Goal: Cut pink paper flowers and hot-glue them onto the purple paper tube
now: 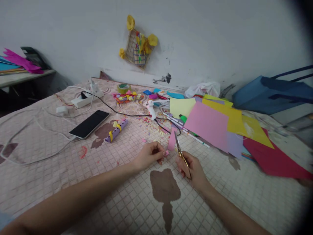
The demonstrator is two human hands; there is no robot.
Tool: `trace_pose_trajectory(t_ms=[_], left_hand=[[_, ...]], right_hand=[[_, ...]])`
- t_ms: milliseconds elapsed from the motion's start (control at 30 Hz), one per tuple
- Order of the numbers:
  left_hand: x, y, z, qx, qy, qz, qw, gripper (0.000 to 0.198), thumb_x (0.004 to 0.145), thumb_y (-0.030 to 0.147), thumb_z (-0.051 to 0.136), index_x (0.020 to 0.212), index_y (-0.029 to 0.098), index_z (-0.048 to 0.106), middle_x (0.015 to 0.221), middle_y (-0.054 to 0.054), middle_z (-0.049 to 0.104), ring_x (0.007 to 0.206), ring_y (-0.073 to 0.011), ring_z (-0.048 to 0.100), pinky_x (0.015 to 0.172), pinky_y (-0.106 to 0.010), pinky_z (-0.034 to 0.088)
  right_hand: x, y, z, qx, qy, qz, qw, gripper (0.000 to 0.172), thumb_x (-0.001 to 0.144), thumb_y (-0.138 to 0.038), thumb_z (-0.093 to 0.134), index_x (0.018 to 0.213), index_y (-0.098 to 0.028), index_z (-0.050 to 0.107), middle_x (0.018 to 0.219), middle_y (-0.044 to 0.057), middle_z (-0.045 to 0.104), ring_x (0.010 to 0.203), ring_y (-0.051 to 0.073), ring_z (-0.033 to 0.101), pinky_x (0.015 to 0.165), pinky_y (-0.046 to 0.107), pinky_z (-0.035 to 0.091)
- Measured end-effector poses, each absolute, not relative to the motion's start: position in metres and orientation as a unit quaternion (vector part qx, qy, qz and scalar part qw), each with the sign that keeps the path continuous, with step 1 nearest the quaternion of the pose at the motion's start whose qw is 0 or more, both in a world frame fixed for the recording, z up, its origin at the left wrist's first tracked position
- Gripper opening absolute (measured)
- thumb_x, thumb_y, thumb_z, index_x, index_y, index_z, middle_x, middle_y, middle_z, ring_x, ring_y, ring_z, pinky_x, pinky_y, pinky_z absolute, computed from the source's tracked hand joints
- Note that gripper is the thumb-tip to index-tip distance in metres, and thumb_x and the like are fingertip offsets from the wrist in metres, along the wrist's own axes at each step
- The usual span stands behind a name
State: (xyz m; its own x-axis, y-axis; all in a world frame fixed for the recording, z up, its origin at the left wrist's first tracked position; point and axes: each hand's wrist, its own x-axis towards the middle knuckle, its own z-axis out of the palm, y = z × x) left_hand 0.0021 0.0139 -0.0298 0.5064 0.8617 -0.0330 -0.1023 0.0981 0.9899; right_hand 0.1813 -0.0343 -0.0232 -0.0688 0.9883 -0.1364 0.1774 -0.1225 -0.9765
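A small woven basket hangs on the wall, with colourful paper bits standing in it and three yellow paper flowers set around it. A blue bag lies at the far right of the patterned cloth; what it holds cannot be seen. A white plastic bag sits crumpled by the wall, its contents also hidden. Near the middle of the cloth, the left hand is closed in a pinch, thumb and fingertips clamped on the lower end of a pink paper strip that stands up from them. The right hand is wrapped around the handles of one pair of scissors, fingers curled tight. The blades point up and away, just beside the strip, and look nearly together, though whether they touch the paper cannot be told. Spread to the right is a fan of paper sheets in five colours: pale yellow, pink, strong yellow, lilac and red. To the left lie one phone, face up with a white cable, one purple paper roll with two yellow bands, one power strip and one glue gun. One roll of tape sits near the wall.
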Motion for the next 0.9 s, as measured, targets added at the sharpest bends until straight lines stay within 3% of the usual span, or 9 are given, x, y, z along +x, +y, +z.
trace_pose_trajectory(t_ms=[300, 467, 733, 900], left_hand=[[0.001, 0.016, -0.032, 0.568, 0.340, 0.347, 0.664, 0.026, 0.077, 0.036, 0.061, 0.078, 0.012, 0.049, 0.066, 0.001, 0.056, 0.053, -0.0066, 0.053, 0.052, -0.021, 0.046], [0.001, 0.016, -0.030, 0.555, 0.334, 0.355, 0.674, 0.029, 0.075, 0.034, 0.063, 0.090, 0.014, 0.048, 0.070, 0.001, 0.057, 0.053, -0.0071, 0.053, 0.052, -0.022, 0.046], [0.003, 0.009, -0.033, 0.608, 0.319, 0.349, 0.638, 0.027, 0.078, 0.032, 0.060, 0.095, 0.015, 0.047, 0.073, 0.000, 0.056, 0.054, -0.0081, 0.054, 0.052, -0.022, 0.047], [0.005, 0.005, -0.034, 0.649, 0.322, 0.344, 0.597, 0.023, 0.082, 0.033, 0.054, 0.096, 0.015, 0.049, 0.075, -0.001, 0.057, 0.055, -0.0080, 0.053, 0.052, -0.021, 0.044]], right_hand=[[0.183, -0.032, -0.023, -0.538, -0.533, 0.511, 0.406, 0.024, 0.073, -0.039, 0.062, 0.073, -0.018, 0.051, 0.055, -0.005, 0.050, 0.039, 0.006, 0.038, 0.037, 0.018, 0.027], [0.183, -0.032, -0.021, -0.544, -0.547, 0.497, 0.397, 0.024, 0.075, -0.040, 0.060, 0.073, -0.018, 0.052, 0.055, -0.005, 0.048, 0.041, 0.007, 0.038, 0.038, 0.019, 0.028], [0.176, -0.028, -0.022, -0.530, -0.580, 0.434, 0.442, 0.025, 0.070, -0.035, 0.067, 0.082, -0.019, 0.053, 0.073, -0.001, 0.058, 0.057, 0.011, 0.048, 0.053, 0.022, 0.039], [0.175, -0.027, -0.026, -0.522, -0.592, 0.415, 0.453, 0.017, 0.072, -0.027, 0.062, 0.082, -0.019, 0.051, 0.074, 0.000, 0.056, 0.064, 0.013, 0.051, 0.059, 0.024, 0.041]])
